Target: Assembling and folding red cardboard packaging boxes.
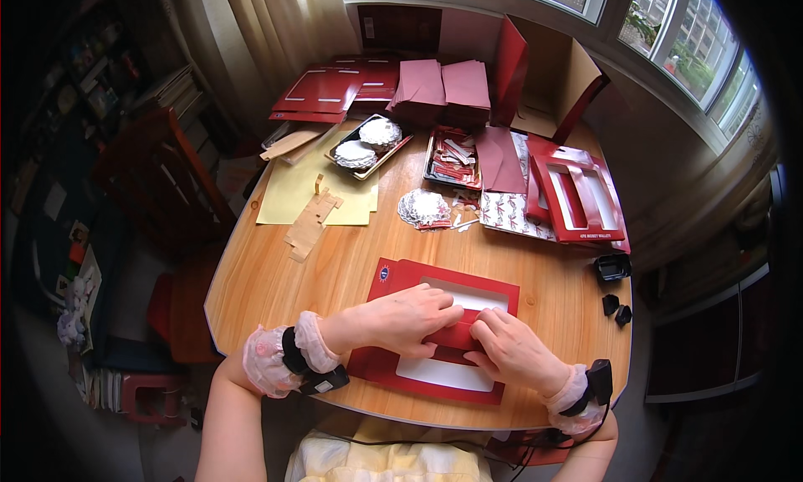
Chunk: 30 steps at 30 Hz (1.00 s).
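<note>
We are pressing our left hand (410, 319) and right hand (512, 348) together on the centre strip of the red windowed card sleeve (443, 331), apparently pinching it; its long axis is running away from us across the wooden table (351, 256).

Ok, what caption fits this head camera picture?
Both hands, left hand and right hand, press a red card sheet on the wooden table.

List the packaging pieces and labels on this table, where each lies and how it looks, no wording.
Red card box blank: flat under both hands, two window cutouts, small round label at its corner.
Red windowed blanks: stacked at right.
Red flat blanks: far left.
Black tray: centre, red-white slips.
</note>
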Available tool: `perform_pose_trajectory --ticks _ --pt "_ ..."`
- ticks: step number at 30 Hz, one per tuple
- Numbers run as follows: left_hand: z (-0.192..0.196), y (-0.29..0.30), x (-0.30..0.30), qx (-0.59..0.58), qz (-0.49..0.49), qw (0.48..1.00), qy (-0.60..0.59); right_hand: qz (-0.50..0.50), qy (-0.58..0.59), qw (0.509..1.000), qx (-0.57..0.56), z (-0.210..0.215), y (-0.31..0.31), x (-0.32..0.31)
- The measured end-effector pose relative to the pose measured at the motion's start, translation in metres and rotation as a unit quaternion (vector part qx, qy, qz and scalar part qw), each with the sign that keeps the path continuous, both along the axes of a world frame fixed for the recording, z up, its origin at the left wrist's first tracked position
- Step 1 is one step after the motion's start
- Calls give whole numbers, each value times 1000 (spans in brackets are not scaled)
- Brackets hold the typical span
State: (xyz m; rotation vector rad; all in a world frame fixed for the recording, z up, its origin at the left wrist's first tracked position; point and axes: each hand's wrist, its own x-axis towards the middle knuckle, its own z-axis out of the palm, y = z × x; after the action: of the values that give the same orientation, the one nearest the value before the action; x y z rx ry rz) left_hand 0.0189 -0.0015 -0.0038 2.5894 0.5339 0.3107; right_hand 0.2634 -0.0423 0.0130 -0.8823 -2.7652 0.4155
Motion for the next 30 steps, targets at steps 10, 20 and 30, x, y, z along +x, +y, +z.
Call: perform_pose_trajectory --ticks 10,20,30 --pt "3 -8 8 -7 10 999 50 3 -21 1000 10 -4 0 -2" --pt "20 -3 -2 28 -15 999 13 19 -21 1000 3 -3 -3 -1" --pt "5 0 -4 -76 -27 997 15 16 56 995 -84 -9 -5 3"
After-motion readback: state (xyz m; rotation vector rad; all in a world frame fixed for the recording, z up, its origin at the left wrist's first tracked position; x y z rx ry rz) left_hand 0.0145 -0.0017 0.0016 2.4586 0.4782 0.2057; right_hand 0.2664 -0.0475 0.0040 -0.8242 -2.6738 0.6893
